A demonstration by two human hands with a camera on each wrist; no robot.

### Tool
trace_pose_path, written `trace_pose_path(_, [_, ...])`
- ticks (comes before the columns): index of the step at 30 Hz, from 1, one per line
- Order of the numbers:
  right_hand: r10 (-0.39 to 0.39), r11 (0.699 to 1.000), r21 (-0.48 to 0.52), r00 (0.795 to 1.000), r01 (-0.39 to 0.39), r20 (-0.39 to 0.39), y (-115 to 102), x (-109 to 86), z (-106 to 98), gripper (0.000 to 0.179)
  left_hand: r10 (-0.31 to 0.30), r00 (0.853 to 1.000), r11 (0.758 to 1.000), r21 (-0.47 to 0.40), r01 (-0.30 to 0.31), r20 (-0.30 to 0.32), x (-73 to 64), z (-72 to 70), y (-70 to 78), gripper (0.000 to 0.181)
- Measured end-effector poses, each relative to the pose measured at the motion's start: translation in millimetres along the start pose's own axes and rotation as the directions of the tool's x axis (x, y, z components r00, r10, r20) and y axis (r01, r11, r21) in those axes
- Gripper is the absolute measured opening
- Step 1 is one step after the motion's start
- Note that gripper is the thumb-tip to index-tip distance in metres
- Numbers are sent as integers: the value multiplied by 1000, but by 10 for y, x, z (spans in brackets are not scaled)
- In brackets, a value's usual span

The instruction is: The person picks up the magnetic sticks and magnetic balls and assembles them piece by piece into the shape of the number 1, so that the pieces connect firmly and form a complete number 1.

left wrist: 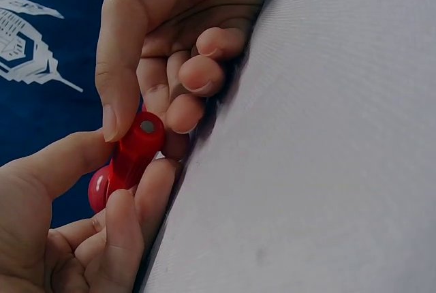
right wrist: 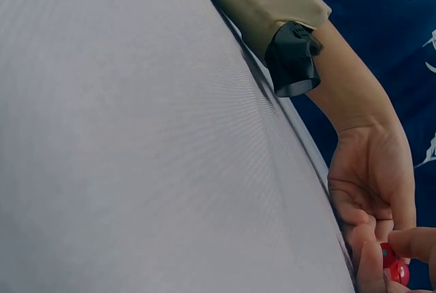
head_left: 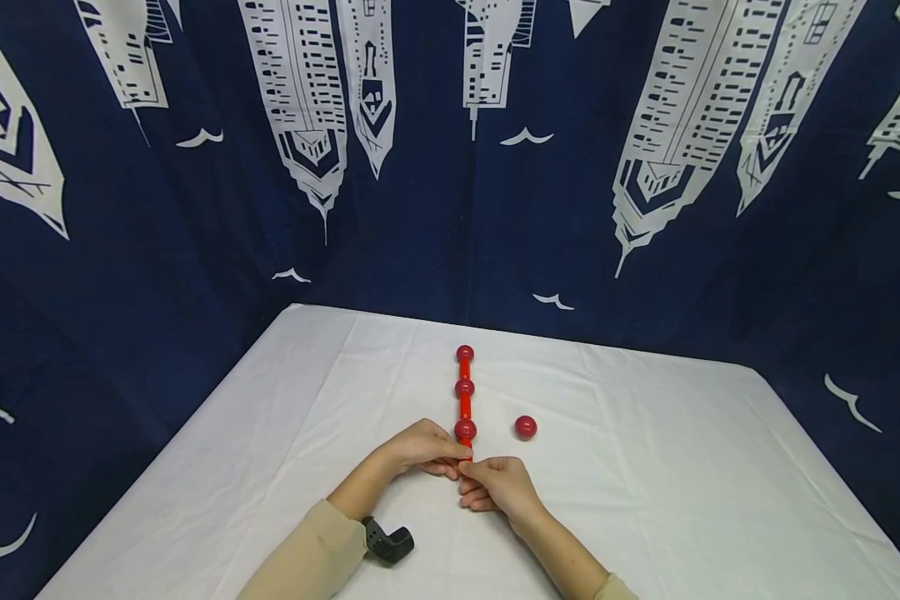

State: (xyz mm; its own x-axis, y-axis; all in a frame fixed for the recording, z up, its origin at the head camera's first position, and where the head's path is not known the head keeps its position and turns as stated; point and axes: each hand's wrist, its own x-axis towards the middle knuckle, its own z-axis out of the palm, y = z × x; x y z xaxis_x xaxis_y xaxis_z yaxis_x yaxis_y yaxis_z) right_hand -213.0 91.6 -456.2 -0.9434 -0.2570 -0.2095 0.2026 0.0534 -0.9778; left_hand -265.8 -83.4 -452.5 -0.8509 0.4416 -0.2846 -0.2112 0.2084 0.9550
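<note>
A straight chain of red balls and red rods lies along the white table; its middle ball point(head_left: 464, 388) joins two rods. At its near end a red magnetic rod point(left wrist: 129, 160) shows a round silver magnet in its tip. My left hand point(head_left: 426, 448) pinches this rod just below the nearest ball point(head_left: 465, 429). From the right, my right hand point(head_left: 504, 486) pinches the same rod by its near end, thumb on top. Both hands' fingertips almost meet around it and hide part of it. The other fingers curl loosely close over the cloth.
A loose red ball point(head_left: 525, 427) sits right of the chain. The table point(head_left: 682, 467) has a white cloth with faint creases. A dark blue curtain point(head_left: 450, 225) with white building prints hangs behind. A black wrist camera point(head_left: 390, 542) is at the left sleeve.
</note>
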Motion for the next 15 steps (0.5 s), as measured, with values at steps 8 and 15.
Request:
trace_pose_path(8, [16,1000,-6,1000,-16,-5,1,14,-10,29,20,999,1000,20,-19,-37,-9,29,7,21])
trace_pose_path(15, [4,1000,-31,1000,-4,-1,-42,20,-57,26,14,998,1000,-26,-15,-64,27,24,-26,19])
